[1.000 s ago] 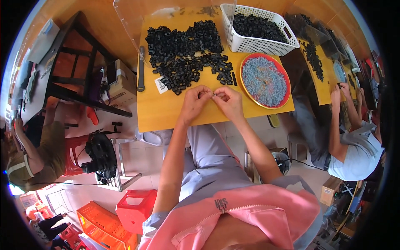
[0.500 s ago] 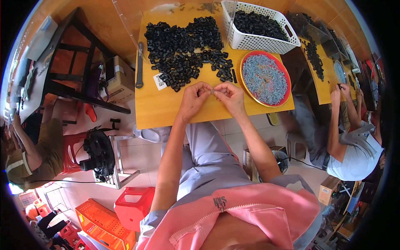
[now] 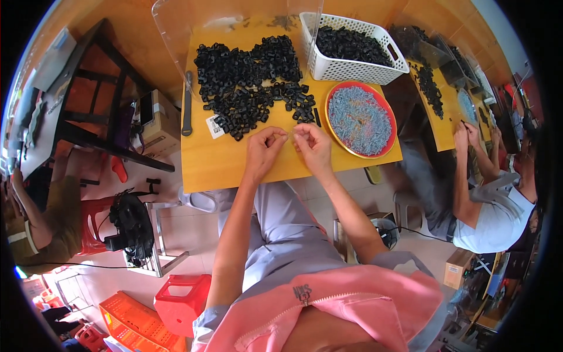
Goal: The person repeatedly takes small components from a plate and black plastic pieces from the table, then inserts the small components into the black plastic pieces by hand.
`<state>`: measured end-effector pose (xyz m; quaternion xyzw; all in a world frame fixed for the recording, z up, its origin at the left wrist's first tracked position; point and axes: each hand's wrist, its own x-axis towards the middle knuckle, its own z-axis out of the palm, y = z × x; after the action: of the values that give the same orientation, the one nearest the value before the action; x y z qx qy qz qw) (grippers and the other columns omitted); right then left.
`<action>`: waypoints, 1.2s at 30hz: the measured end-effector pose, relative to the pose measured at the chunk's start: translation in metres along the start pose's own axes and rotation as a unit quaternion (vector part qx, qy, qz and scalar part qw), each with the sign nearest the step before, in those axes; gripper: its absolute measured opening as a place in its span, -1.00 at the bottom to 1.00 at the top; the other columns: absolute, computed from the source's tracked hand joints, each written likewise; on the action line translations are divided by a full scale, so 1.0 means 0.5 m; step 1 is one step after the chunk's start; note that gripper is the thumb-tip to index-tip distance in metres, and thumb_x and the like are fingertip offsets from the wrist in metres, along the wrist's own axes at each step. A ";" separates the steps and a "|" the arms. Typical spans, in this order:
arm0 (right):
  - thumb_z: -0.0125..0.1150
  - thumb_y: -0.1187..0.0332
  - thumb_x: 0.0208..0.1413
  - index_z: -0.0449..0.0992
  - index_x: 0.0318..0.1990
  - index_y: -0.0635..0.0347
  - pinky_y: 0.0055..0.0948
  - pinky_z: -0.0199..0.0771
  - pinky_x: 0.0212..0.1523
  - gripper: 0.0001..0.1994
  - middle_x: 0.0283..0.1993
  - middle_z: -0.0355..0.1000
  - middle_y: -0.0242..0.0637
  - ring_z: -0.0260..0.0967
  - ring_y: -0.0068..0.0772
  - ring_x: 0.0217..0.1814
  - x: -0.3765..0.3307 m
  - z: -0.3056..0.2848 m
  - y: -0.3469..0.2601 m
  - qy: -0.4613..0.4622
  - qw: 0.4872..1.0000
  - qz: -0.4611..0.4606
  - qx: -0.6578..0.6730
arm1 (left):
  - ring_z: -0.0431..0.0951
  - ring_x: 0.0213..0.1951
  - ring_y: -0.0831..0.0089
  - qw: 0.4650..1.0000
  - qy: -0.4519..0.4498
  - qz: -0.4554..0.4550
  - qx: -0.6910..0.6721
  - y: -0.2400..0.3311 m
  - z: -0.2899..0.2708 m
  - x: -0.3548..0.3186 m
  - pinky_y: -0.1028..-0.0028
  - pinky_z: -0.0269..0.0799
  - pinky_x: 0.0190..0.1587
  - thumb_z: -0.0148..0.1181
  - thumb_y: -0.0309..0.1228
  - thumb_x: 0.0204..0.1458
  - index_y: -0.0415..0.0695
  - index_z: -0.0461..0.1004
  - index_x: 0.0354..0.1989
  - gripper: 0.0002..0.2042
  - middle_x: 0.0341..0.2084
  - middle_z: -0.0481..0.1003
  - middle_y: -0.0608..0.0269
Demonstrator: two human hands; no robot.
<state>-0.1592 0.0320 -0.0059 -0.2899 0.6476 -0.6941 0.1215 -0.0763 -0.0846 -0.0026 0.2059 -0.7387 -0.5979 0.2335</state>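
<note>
Over the near part of a yellow table (image 3: 234,167), my left hand (image 3: 264,154) and my right hand (image 3: 314,149) face each other with a small gap between the fingertips. Each has thumb and forefinger pinched together; whatever they hold is too small to make out. Just beyond them lies a wide heap of small black plastic pieces (image 3: 234,76). To the right of my right hand stands a round red plate (image 3: 392,120) with a yellow edge, full of tiny grey-blue parts (image 3: 359,117). A short black strip (image 3: 317,117) lies between heap and plate.
A white perforated basket (image 3: 358,73) of black pieces stands at the back right. A long dark tool (image 3: 187,105) and a white label (image 3: 214,127) lie left of the heap. A clear panel (image 3: 170,35) rises behind. At right, a co-worker (image 3: 492,214) sits at another table.
My hands have drawn slightly apart; before, their fingertips met around something tiny. The whole view has shifted a little, with the table now lower and further left.
</note>
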 end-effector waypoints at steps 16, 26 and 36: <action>0.10 0.60 -0.10 0.42 -0.36 0.29 -0.35 0.33 -0.51 -0.90 -0.48 0.34 -0.14 0.35 -0.15 -0.50 -0.020 0.034 -0.034 0.016 0.959 -0.166 -0.228 | 0.03 -0.66 0.75 0.997 -0.001 0.008 -0.082 -0.016 -0.002 -0.002 0.63 -0.05 -0.63 0.19 -0.41 -0.07 -0.23 0.46 -0.49 -0.87 -0.77 0.10 0.57; 0.11 0.55 -0.09 0.45 -0.32 0.25 -0.35 0.31 -0.46 -0.87 -0.50 0.35 -0.16 0.33 -0.21 -0.52 0.071 -0.143 -0.125 0.116 0.861 -0.266 -0.419 | 0.20 -0.46 0.61 0.994 -0.065 0.060 -0.060 -0.015 -0.036 -0.009 0.64 0.14 -0.42 -0.10 -0.64 -0.15 -0.17 0.24 -0.23 -0.75 -0.45 0.23 0.34; 0.10 0.56 -0.13 0.48 -0.35 0.29 -0.23 0.34 -0.32 -0.87 -0.41 0.39 -0.05 0.36 0.00 -0.35 0.060 -0.279 -0.079 0.099 0.845 -0.096 -0.517 | 0.36 -0.40 0.52 0.988 -0.125 0.050 -0.072 -0.023 -0.036 -0.003 0.56 0.33 -0.32 -0.23 -0.65 -0.01 -0.22 0.24 -0.24 -0.82 -0.36 0.37 0.23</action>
<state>-0.2531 0.1368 0.0408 -0.3014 0.8901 -0.2916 -0.1781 -0.0642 -0.1004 -0.0109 0.0752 -0.7262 -0.6584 0.1830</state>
